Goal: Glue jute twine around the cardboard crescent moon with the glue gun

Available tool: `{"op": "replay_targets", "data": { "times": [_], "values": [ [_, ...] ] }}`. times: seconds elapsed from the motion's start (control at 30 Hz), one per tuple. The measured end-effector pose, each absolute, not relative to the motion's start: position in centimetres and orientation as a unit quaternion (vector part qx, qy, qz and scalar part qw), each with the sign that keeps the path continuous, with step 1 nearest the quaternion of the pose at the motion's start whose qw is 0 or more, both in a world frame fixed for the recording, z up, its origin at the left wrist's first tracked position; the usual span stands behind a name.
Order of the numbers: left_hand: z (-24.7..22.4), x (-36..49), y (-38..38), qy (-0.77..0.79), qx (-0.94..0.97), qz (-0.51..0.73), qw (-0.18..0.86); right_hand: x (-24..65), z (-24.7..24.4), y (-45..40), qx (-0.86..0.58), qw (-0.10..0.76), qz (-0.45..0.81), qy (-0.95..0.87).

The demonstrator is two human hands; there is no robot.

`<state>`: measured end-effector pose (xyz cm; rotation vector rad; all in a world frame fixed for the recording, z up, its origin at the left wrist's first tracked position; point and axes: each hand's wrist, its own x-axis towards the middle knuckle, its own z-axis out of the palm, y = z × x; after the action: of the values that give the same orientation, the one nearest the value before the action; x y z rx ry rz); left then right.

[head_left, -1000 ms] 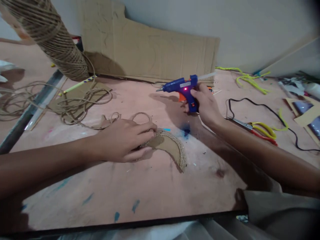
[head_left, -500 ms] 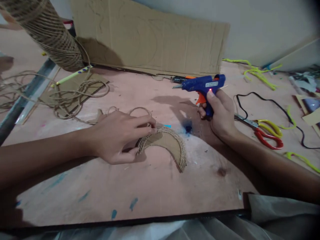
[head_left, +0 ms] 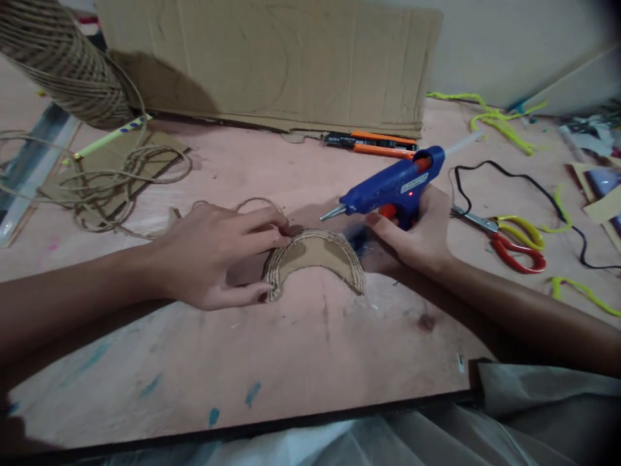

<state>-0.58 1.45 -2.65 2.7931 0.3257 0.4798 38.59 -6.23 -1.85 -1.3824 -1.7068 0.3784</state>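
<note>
Across most of the view, a paint-stained table [head_left: 388, 362], cluttered at the edges, so leaving little room for a wide elbow swing. Propped along the back, a cardboard sheet [head_left: 242, 65]; could topple forward if knocked. At far left, a tilted roll of twine [head_left: 63, 71], trailing loose twine [head_left: 127, 175] in tangled loops; could snag there and jerk a strand out of line. Left hand [head_left: 218, 252] curled, grasping a cardboard crescent [head_left: 315, 252] by its left end between thumb and fingertips; cannot tell whether pinching a strand too. Right hand [head_left: 429, 233] wrapped around a blue glue gun [head_left: 388, 184], red light glowing, so presumably hot; could ooze early if squeezed too soon. As for the crescent, lying on the table between both hands, edged with rows of twine; could twist if bumped, being held only at one end. Right of the gun, scissors [head_left: 491, 224] near the right forearm; could be nudged by a backward sweep. Smallest, the metal nozzle [head_left: 333, 211], just beyond the crescent's outer curve; could burn the left fingertips if swung leftward, or smear the table if lowered wide.
</note>
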Motion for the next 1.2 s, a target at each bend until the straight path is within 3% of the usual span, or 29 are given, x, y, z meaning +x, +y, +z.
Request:
{"op": "replay_targets", "data": {
  "times": [0.4, 0.63, 1.2],
  "values": [
    [-2.5, -0.3, 1.5, 0.133, 0.969, 0.150, 0.143, 36.9, -1.2, -7.9, -0.390, 0.377, 0.015, -0.840],
    [-2.4, -0.5, 1.5, 0.144, 0.970, 0.136, 0.140, 37.2, -1.7, -8.3, -0.360, 0.323, 0.016, -0.875],
    [-2.3, -0.3, 1.7, 0.139, 0.966, 0.140, 0.168, 36.7, -1.6, -8.2, -0.407, 0.311, 0.079, -0.855]
  ]
}}
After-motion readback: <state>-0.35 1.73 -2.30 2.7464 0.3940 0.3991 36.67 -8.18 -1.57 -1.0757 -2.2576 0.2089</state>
